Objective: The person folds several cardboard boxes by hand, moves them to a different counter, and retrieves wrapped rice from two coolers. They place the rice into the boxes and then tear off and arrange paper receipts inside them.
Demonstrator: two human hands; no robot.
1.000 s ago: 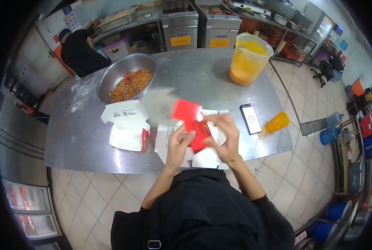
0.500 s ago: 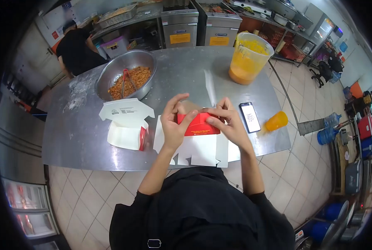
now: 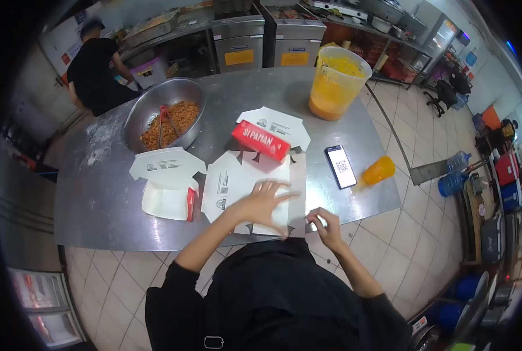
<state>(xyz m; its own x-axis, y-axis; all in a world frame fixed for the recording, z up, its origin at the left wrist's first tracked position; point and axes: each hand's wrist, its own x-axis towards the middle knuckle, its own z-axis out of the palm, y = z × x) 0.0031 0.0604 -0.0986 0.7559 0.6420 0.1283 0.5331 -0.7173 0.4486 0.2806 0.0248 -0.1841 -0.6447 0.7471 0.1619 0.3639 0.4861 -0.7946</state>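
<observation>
The left hand (image 3: 265,200) lies palm down, its grip open and the fingers spread, on the stack of flat white cardboard box blanks (image 3: 232,181) that sits on the stainless steel counter (image 3: 97,193) straight in front of the person. The right hand (image 3: 326,226) is at the stack's near right corner, by the counter's edge, with its fingers curled. Whether its grip has closed on the cardboard cannot be told.

The left hand is the one squarely on the stack, and the right only meets its corner. Just beyond the stack stands a folded red-and-white carton with its lid open (image 3: 262,139), its long axis running left to right. To the left is an open white carton (image 3: 166,196), and behind that a round steel bowl of fried pieces with red tongs (image 3: 162,114). To the right lies a black smartphone (image 3: 340,167).
</observation>
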